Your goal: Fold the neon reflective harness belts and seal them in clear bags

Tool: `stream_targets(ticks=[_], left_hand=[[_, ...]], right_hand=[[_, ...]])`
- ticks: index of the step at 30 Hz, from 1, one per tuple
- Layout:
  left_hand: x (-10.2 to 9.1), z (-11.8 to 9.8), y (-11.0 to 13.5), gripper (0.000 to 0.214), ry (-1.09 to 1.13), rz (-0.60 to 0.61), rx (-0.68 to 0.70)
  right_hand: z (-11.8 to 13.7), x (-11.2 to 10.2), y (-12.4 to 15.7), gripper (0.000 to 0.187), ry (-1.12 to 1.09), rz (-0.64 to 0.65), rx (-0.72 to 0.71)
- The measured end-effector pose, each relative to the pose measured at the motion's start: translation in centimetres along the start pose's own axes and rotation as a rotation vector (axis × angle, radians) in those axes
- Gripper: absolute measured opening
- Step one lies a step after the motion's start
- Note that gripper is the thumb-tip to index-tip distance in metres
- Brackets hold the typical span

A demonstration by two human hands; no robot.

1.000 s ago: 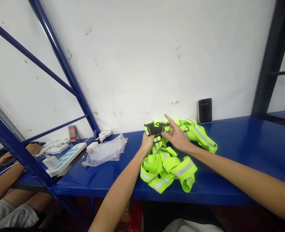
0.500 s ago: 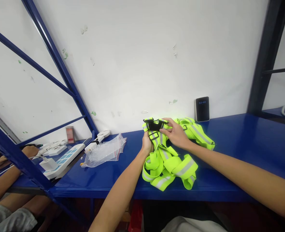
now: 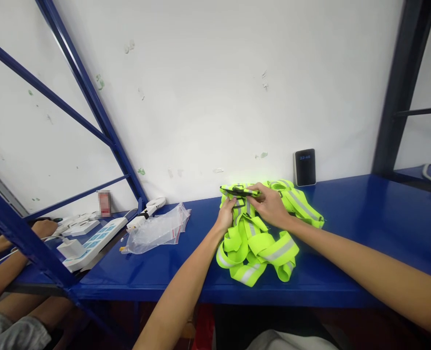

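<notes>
A neon yellow reflective harness (image 3: 280, 251) of straps with silver stripes lies bunched on the blue table. Its upper end, with black plastic fittings, is raised between both hands. My left hand (image 3: 226, 214) grips the left side of that end from below, thumb on top. On the other side, my right hand (image 3: 268, 205) pinches the folded strap and black piece between thumb and fingers. Loops of strap hang down in front of the hands onto the table, and more webbing lies behind the right wrist.
Clear zip bags (image 3: 164, 228) and a small white fan (image 3: 155, 204) lie to the left. A power strip (image 3: 98, 242) and another person's arm (image 3: 9, 267) are beyond the blue rack post (image 3: 29, 238). A black clock display (image 3: 305, 167) leans on the wall.
The raised end of the harness has tipped flatter, so its black part now shows as a thin edge. Both hands keep hold, the right turned slightly.
</notes>
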State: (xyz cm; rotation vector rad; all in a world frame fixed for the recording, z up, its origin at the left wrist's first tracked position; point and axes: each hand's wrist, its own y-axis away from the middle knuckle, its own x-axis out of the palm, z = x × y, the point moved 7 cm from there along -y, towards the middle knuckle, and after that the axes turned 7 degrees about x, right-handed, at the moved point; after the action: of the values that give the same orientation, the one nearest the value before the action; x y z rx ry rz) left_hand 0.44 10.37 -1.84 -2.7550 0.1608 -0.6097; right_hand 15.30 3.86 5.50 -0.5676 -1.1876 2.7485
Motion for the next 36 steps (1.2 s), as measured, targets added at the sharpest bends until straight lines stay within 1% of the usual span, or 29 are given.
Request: stream_targets(ticks=[3, 5, 8, 11, 13, 15, 17, 19, 20, 21, 22, 24, 26, 28, 32, 33, 34, 36], left_hand=[[1.2, -0.7, 0.6, 0.040, 0.069, 0.045, -0.013], [2.4, -1.4, 1.3, 0.042, 0.122, 0.105, -0.012], [3.8, -2.6, 2.2, 0.043, 0.145, 0.189, -0.009], [4.3, -3.5, 2.9, 0.050, 0.139, 0.222, -0.025], [4.2, -3.6, 3.3, 0.051, 0.123, 0.218, -0.080], [3.9, -3.4, 3.5, 0.046, 0.094, 0.189, -0.133], [3.5, -3.3, 3.4, 0.042, 0.069, 0.144, -0.139], [2.9, -3.3, 3.0, 0.041, 0.050, 0.090, -0.081], [2.5, -3.5, 2.7, 0.042, 0.037, 0.065, -0.034], [2.1, -3.7, 2.5, 0.044, 0.017, 0.043, 0.018], [1.7, -3.9, 2.2, 0.045, -0.007, 0.022, 0.071], [0.9, -4.5, 1.8, 0.047, -0.063, -0.017, 0.161], [0.3, -4.9, 1.6, 0.048, -0.111, -0.040, 0.203], [0.3, -5.1, 1.6, 0.048, -0.139, -0.010, 0.208], [1.2, -5.4, 1.7, 0.045, -0.145, 0.118, 0.210], [1.4, -5.4, 1.7, 0.045, -0.134, 0.143, 0.213], [1.6, -5.4, 1.7, 0.045, -0.120, 0.161, 0.211], [1.9, -5.2, 1.8, 0.048, -0.084, 0.173, 0.174]], right_hand=[[0.4, 0.1, 0.1, 0.018, -0.067, -0.008, -0.079], [0.5, 0.1, 0.2, 0.017, -0.090, 0.001, -0.101], [0.5, 0.1, 0.2, 0.015, -0.123, 0.012, -0.065], [0.5, 0.0, 0.2, 0.013, -0.155, 0.028, -0.024], [0.3, 0.1, 0.2, 0.012, -0.136, 0.044, 0.005], [-0.2, 0.2, -0.1, 0.014, -0.113, 0.040, 0.052], [-0.9, 0.3, -0.4, 0.017, -0.118, 0.034, 0.120], [-1.7, 0.5, -0.6, 0.034, -0.141, 0.046, 0.216], [-2.1, 0.6, -0.7, 0.040, -0.148, 0.056, 0.269], [-2.4, 0.7, -0.7, 0.042, -0.155, 0.075, 0.316], [-2.4, 0.9, -0.7, 0.041, -0.164, 0.106, 0.350], [-2.1, 1.5, -0.5, 0.033, -0.205, 0.184, 0.369], [-1.6, 1.8, -0.3, 0.026, -0.283, 0.249, 0.369], [-1.6, 2.2, 0.0, 0.024, -0.380, 0.302, 0.435], [-2.4, 3.3, 1.0, 0.026, -0.576, 0.449, 0.661], [-2.5, 3.5, 1.2, 0.028, -0.601, 0.456, 0.690], [-2.7, 3.5, 1.2, 0.031, -0.613, 0.435, 0.705], [-2.8, 3.4, 0.9, 0.036, -0.604, 0.354, 0.689]])
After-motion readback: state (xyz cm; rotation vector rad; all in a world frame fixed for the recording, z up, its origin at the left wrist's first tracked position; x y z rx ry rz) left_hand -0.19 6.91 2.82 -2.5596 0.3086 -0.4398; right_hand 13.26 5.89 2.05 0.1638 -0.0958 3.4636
